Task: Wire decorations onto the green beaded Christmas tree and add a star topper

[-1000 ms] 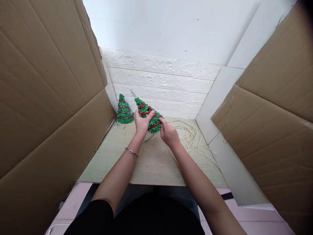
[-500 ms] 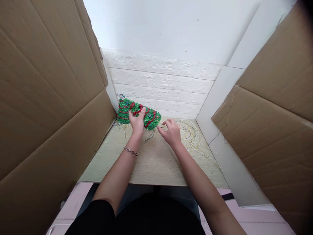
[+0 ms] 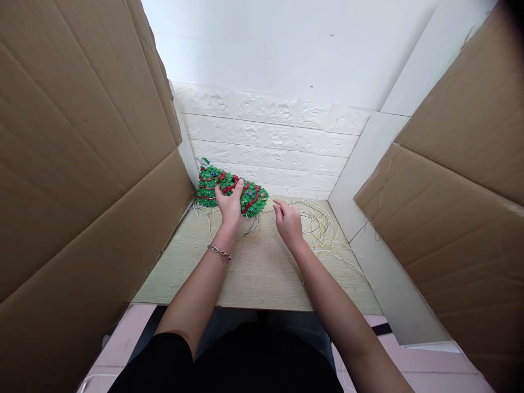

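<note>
A green decorative Christmas tree (image 3: 207, 191) with red garlands and small coloured ornaments lies on its side near the back wall. My left hand (image 3: 230, 204) is closed around its middle, thumb on top and the other fingers partly hidden. At the tree's right end, a thin pale yellow cord (image 3: 269, 201) runs out to my right hand (image 3: 289, 219). The right thumb and fingertips are pinched on that cord. More thin cords in white, yellow and dark green trail beneath the tree.
Loose coils of white and yellow cord (image 3: 323, 229) spread over the right side of the wooden tabletop (image 3: 262, 273). Cardboard walls (image 3: 82, 164) rise at the left and right. A white brick-patterned wall (image 3: 270, 134) closes off the back.
My right hand has moved slightly right, away from the tree, and its fingers have closed into a pinch on the cord, which now looks straighter. The left hand holds its place.
</note>
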{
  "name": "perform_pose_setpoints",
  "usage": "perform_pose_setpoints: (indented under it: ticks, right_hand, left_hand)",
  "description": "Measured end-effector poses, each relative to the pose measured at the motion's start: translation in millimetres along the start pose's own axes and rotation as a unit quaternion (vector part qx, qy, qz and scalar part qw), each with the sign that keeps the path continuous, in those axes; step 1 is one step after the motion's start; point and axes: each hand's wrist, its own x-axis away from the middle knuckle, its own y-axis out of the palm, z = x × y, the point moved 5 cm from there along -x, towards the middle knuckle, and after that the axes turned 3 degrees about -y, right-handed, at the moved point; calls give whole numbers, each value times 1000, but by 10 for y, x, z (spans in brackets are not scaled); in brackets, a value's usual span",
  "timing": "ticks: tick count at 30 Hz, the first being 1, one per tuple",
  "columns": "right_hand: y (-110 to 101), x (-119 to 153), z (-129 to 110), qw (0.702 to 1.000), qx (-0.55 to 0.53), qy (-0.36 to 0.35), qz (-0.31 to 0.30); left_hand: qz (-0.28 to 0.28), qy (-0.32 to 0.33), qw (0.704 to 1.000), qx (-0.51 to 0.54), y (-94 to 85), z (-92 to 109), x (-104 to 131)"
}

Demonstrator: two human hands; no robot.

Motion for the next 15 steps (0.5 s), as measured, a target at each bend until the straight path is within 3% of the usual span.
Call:
perform_pose_setpoints:
  ticks: [3,6,11,15]
  right_hand:
    - [-70,8,-33,998,22,-17,49]
    - [-98,15,-100,993,54,-77,67]
    - [-60,21,-188,980,111,-156,46]
    - [-1,29,-209,978,121,-168,11]
  left_hand:
    - [17,1,1000,-26,-12,-12,0]
    - [7,8,999,-45,-1,-21,5]
    - [-17,44,995,-92,35,0,67]
    - [-48,52,992,-101,76,-9,111]
